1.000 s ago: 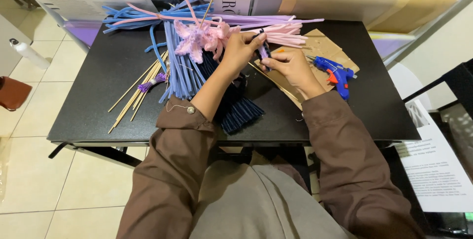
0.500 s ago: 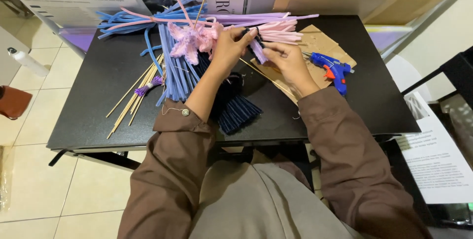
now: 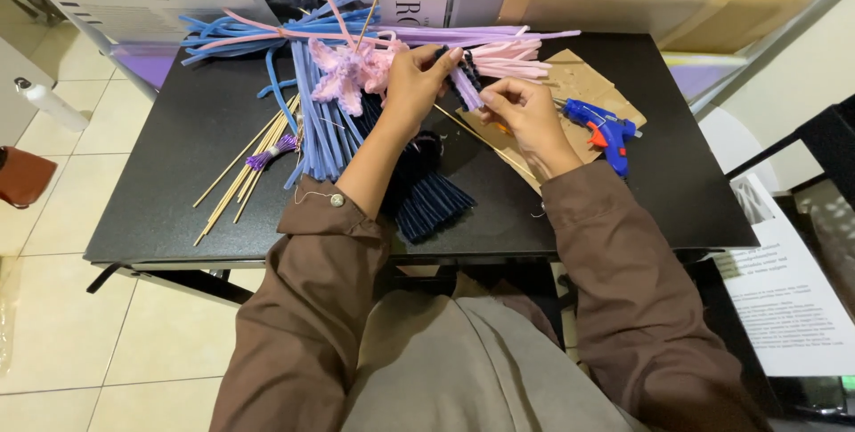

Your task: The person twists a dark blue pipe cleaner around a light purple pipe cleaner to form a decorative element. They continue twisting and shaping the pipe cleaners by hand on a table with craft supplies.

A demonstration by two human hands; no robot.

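Both hands met just left of the blue glue gun (image 3: 604,132). Left hand (image 3: 417,80) and right hand (image 3: 525,111) had fingers pinched on one short purple pipe cleaner (image 3: 465,89), raised off the black table (image 3: 686,183), likely for twisting. One pink pipe-cleaner flower (image 3: 347,71) lay further left; bamboo skewers (image 3: 245,169), too many to count, beyond it.

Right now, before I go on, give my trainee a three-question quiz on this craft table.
1. True or false: the blue glue gun lies by the right hand.
2. What do both hands hold between them?
A. a purple pipe cleaner piece
B. scissors
C. a wooden stick
3. Fill in: the loose wooden sticks lie on the ___ side of the black table, beyond the left hand.

Key: 1 true; 2 A; 3 left.
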